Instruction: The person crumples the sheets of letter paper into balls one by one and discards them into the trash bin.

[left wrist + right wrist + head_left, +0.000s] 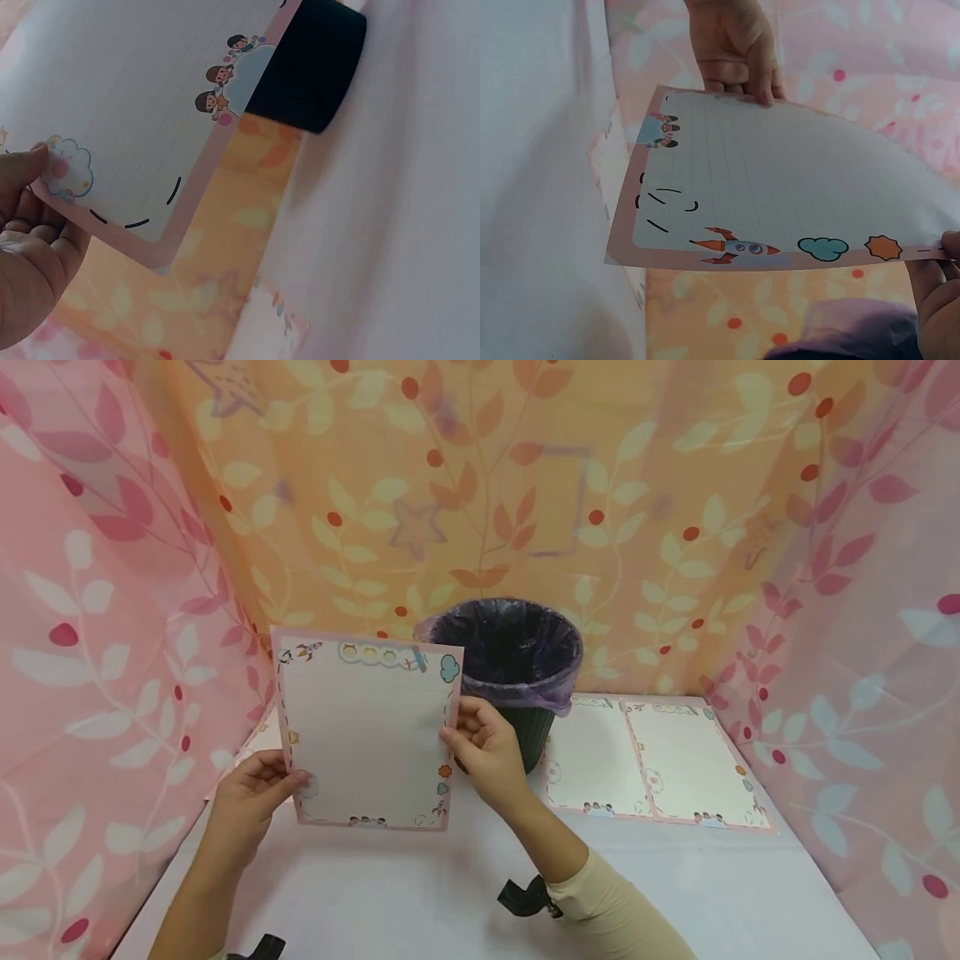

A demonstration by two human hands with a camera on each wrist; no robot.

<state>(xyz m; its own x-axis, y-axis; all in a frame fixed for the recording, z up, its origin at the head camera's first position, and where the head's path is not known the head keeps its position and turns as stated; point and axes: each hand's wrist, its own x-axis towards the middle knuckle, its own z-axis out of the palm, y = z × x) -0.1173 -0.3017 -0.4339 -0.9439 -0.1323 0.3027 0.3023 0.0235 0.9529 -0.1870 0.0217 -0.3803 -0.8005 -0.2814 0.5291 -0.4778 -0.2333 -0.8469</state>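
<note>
A sheet of decorated writing paper (367, 735), pink-bordered with small cartoons, is held up in the air above the table. The left hand (251, 793) pinches its left edge low down, thumb on the front face. On the opposite edge, around mid-height, the right hand (487, 747) pinches it between thumb and fingers. In the left wrist view the left thumb (26, 165) lies beside a printed cloud near the corner. The right wrist view shows the sheet (780, 172) bowing slightly between both hands, its printed rocket and faint ruled lines visible.
Behind the sheet stands a dark bin (528, 727) lined with a purple bag (517, 643). Two similar sheets (693, 764) lie on the table at the right; another (258, 739) is partly hidden at the left. Patterned curtains (495, 485) enclose the white table (675, 893) at back and sides.
</note>
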